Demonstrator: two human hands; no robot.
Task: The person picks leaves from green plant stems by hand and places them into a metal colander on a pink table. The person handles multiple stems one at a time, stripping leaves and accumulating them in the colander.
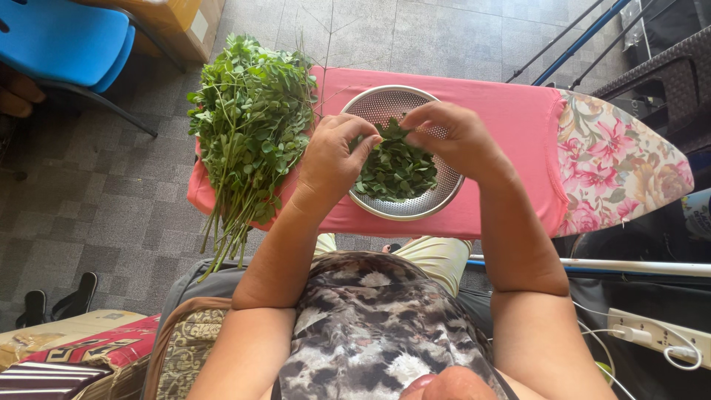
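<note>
Pinched a small green leafy sprig between left hand and right hand, over steel colander half-full of leaves; pink board bare rightward.

Both my forearms reach forward and bend inward, so my hands meet in front of me, close together. My left hand has its wrist dropped, fingers curled in and thumb and fingertips pinched together. My right hand sits a little higher, knuckles up, its fingers bunched and pinching toward the left one.
</note>
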